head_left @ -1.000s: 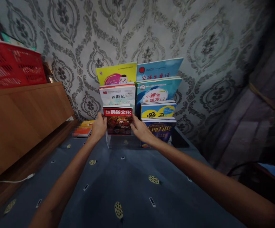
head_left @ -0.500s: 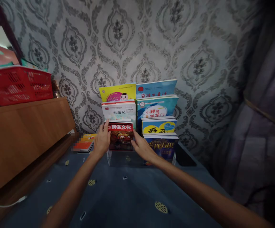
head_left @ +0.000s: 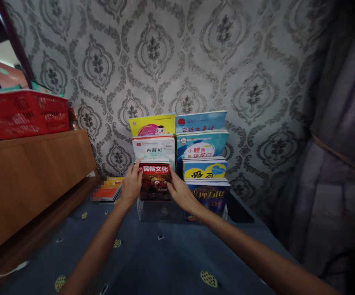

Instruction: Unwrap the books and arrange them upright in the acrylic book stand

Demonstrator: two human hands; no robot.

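Note:
Both hands grip a red-and-brown book [head_left: 155,186] by its sides, with my left hand [head_left: 132,184] at its left edge and my right hand [head_left: 182,190] at its right edge. The book stands upright in the left column of a clear stepped rack [head_left: 152,211]. Behind it rise a white book [head_left: 155,149] and a yellow book [head_left: 143,123]. The right column holds a dark blue book [head_left: 211,196], a yellow-and-blue book [head_left: 204,169], a teal book [head_left: 202,143] and a light blue book [head_left: 202,119] at the back.
The rack stands on a dark blue patterned cloth [head_left: 152,262]. Left of it lie orange books [head_left: 109,192]. A black flat object [head_left: 240,209] is at the right. A red basket [head_left: 26,114] sits on a wooden headboard [head_left: 39,172]. A white cable [head_left: 8,272] lies lower left.
The view has tilted up a little, so everything sits lower in the picture. Both hands remain on the red-and-brown book, which appears seated slightly lower in the rack.

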